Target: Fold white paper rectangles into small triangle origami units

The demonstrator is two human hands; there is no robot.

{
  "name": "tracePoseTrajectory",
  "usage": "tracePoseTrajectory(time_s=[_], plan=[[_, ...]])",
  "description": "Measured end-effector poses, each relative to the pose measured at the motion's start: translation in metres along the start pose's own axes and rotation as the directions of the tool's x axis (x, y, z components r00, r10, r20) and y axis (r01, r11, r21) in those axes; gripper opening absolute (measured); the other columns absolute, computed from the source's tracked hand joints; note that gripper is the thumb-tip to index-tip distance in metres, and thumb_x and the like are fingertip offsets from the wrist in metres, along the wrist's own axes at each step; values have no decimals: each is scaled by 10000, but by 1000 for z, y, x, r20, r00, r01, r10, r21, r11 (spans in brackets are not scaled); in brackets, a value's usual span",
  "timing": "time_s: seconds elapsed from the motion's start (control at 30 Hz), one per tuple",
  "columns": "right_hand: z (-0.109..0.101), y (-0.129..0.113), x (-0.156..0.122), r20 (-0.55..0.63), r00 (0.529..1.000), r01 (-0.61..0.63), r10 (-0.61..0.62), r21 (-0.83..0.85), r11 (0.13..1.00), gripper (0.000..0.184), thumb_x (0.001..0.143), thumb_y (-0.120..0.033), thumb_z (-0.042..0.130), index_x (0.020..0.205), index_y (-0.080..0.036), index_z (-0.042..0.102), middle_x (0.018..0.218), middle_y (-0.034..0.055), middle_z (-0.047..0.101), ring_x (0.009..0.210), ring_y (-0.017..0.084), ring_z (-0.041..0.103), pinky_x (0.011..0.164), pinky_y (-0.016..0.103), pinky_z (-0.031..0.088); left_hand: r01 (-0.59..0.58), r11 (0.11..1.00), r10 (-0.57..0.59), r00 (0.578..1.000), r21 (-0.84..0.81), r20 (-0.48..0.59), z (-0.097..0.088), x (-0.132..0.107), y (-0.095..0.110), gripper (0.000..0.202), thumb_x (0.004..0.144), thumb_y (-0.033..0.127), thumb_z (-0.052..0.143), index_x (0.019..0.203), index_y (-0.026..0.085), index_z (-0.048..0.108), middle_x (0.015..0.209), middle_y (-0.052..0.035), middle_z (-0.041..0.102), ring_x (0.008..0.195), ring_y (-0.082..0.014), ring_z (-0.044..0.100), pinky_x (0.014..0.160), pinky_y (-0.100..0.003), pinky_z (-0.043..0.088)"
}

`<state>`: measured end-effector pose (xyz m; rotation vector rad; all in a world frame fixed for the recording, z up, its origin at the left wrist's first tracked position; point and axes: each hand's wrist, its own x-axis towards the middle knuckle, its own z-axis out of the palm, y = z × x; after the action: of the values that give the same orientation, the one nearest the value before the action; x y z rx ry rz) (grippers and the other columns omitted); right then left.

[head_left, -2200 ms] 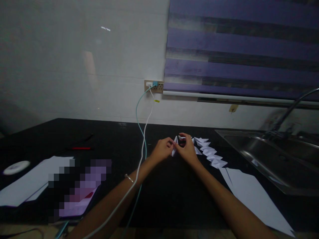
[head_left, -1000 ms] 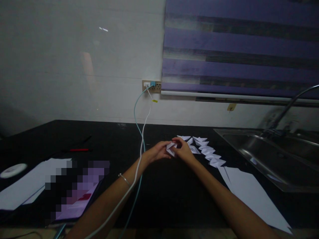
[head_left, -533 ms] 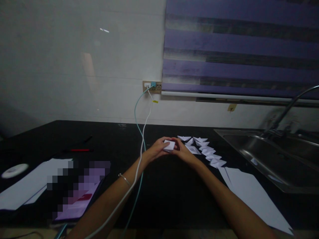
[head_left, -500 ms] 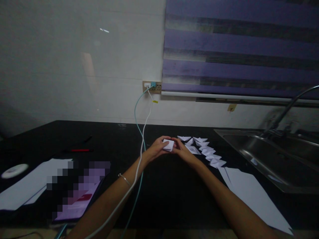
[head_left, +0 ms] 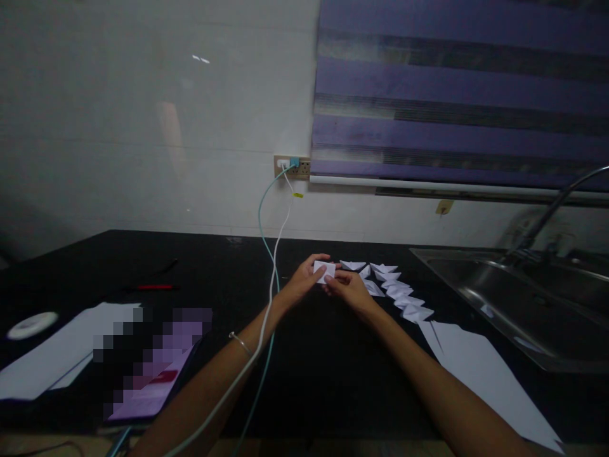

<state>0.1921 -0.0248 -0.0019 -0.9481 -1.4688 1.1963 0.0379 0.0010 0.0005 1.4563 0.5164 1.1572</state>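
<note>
A small folded piece of white paper is held up between my two hands, above the dark countertop. My left hand grips its left side, thumb on the near face and fingers behind. My right hand pinches the lower right corner, its thumb laid on the front. Just right of my right hand, several folded paper boats sit in a loose row, with one more boat behind the fingertips. Part of a boat near my right wrist is covered by the hand.
White sheets lie at the right, beside a steel sink with a faucet. To the left are more sheets, a phone-like screen, a white roll and a red-black tool. A white cable crosses my left forearm.
My right thumb has come round onto the front of the folded paper. The paper now faces me more squarely, and my right hand has shifted slightly lower.
</note>
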Motion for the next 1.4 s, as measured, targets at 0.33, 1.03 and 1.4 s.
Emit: tracePoseTrajectory(time_s=[0.33, 1.03, 1.4], plan=[[-7, -6, -2, -70, 997, 36, -42, -92, 995, 293, 703, -428, 691, 613, -150, 687, 590, 49, 674, 536, 154, 611, 559, 267, 477, 4, 884, -70, 990, 467, 124, 4, -13, 9, 442, 885, 514, 431, 811, 136, 648, 768, -44, 648, 696, -140, 565, 675, -235, 413], [-12, -4, 3, -196, 979, 56, -60, -25, 998, 272, 668, -424, 735, 746, -165, 711, 635, 12, 631, 582, 143, 570, 564, 281, 482, 119, 882, -166, 984, 455, 64, -3, -13, 10, 572, 872, 616, 326, 548, 163, 455, 460, 34, 365, 414, -79, 314, 426, -216, 246], [-8, -5, 0, -95, 993, 70, -74, -42, 997, 283, 686, -425, 714, 799, -166, 691, 649, 10, 636, 560, 141, 569, 556, 277, 456, 61, 913, -44, 998, 402, -51, -8, -6, 8, 477, 846, 590, 424, 723, 142, 536, 601, 12, 467, 510, -102, 432, 428, -202, 309]])
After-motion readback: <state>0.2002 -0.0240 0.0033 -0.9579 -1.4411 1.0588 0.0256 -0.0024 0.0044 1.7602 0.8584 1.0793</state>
